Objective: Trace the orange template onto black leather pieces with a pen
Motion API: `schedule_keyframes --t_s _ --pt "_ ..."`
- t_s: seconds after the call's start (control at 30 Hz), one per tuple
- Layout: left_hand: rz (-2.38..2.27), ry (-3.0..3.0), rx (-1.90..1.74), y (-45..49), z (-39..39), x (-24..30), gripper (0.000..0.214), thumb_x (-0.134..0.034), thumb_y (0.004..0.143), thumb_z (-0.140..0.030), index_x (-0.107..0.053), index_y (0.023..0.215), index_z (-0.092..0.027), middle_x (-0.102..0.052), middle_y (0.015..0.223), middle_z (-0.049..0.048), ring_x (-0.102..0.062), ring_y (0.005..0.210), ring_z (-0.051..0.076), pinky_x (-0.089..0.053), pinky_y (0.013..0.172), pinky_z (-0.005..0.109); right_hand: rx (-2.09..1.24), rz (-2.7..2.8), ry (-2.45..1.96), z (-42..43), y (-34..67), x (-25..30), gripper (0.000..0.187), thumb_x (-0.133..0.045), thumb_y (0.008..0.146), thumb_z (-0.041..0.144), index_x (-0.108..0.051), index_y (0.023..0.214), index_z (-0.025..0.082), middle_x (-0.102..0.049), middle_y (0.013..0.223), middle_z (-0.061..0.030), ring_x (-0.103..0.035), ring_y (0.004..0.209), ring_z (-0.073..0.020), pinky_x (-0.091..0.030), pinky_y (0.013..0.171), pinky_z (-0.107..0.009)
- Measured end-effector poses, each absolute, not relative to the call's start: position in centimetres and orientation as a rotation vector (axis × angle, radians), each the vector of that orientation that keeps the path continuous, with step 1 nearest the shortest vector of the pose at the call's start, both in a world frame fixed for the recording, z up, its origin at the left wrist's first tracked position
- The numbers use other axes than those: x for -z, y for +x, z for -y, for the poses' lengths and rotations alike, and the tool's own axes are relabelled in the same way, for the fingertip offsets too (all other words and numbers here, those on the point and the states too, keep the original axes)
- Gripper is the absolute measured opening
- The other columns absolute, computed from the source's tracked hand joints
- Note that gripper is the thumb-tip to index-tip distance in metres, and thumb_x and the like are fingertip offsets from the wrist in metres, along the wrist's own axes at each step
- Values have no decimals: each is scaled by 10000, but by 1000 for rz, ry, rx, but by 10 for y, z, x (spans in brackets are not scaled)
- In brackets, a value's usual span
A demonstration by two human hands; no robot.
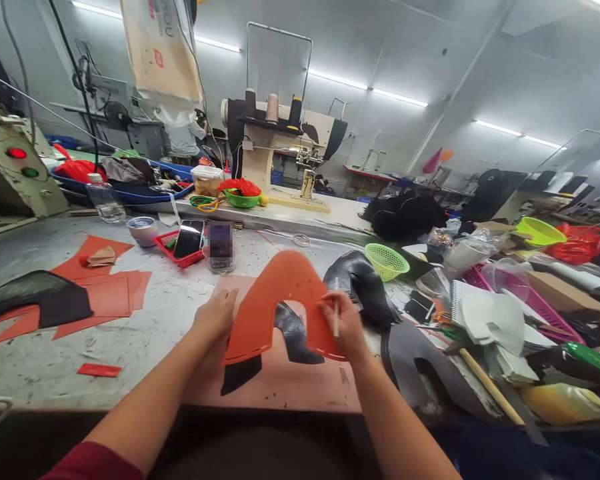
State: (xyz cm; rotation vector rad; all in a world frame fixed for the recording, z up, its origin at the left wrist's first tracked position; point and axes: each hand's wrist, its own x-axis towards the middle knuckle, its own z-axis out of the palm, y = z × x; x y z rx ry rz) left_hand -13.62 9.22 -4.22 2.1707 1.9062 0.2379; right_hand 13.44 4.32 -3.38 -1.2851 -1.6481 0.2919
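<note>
An orange U-shaped template (293, 273), with slots along its lower ends, is tilted up above a pinkish board (325, 390). At its left edge is my left hand (216, 317), closed, with some fingers hidden behind the sheet. My right hand (345, 323) pinches the template's right leg and also holds a slim white pen-like stick (336, 315). Beneath the template, a black leather piece (293, 333) of similar curved shape lies on the board, partly covered. More curved black leather (363, 283) rests just beyond my right hand.
On the left lie orange sheets (105, 293) under another black leather piece (60, 293). A red basket (183, 257) with a phone, a cup (143, 230) and a green basket (387, 261) stand farther back. A sewing machine (257, 160) rises behind. Clutter, including a wooden stick (493, 387), fills the right.
</note>
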Motion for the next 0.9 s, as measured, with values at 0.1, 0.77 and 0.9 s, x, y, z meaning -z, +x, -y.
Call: schedule_keyframes --t_s 0.1,0.77,0.9 --pt "-1853 2257 -261 -149 -80 42 418 -362 863 -238 -476 1254 -142 -477 1302 145 -477 1173 273 -402 944 378 -323 1857 -1403 -62 108 68 42 -572 767 197 -545 735 193 -587 702 -12 -561 590 -154 -447 548 -257" --pt "-1244 2596 -223 -159 -44 91 465 -505 836 -474 -485 1278 -332 -356 1436 37 -322 1312 283 -273 1070 455 -109 1870 -1349 -18 121 81 114 -466 851 215 -578 835 218 -652 963 -99 -596 928 -241 -476 789 -413" --pt "-1260 2584 -171 -156 -44 88 467 -492 843 -462 -481 1286 -314 -335 1447 51 -303 1321 284 -253 1075 460 -134 1874 -1325 -15 119 73 98 -473 851 218 -570 836 216 -656 959 -93 -597 944 -232 -479 799 -403"
